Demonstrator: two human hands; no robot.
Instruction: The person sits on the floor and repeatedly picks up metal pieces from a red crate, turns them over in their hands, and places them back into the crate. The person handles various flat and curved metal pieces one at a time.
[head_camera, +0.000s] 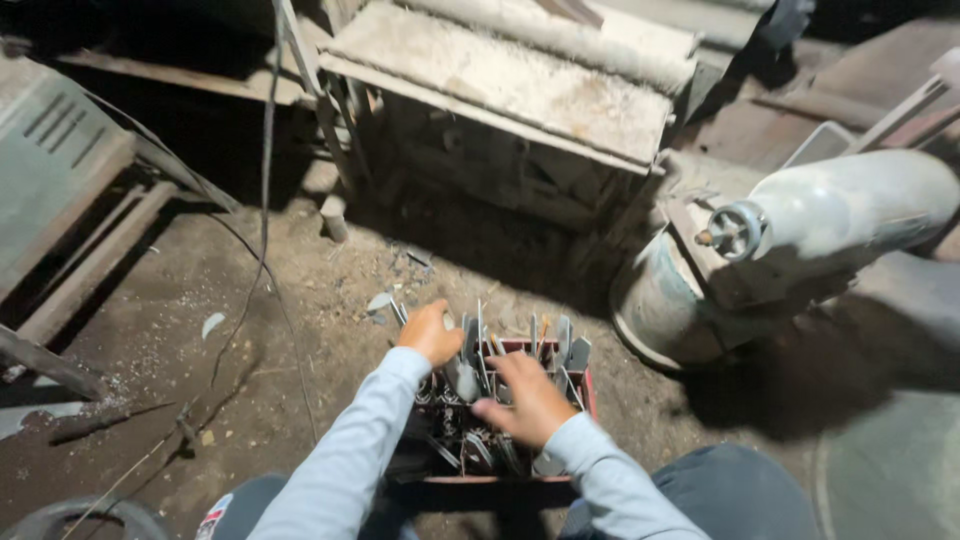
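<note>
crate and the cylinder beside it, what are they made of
Crate: seems hard plastic, dull red, with thin divider walls, though grime leaves it open. Cylinder: likely steel, painted pale grey-white, scuffed, with a metal valve wheel.

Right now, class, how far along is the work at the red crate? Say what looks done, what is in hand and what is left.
Done: the red crate already holds many upright metal pieces. In hand: the left hand grips pieces at the crate's far left corner, and the right hand rests over the middle; its grip is hidden. Left: scattered metal scraps lie on the dirt floor beyond the crate.
</note>
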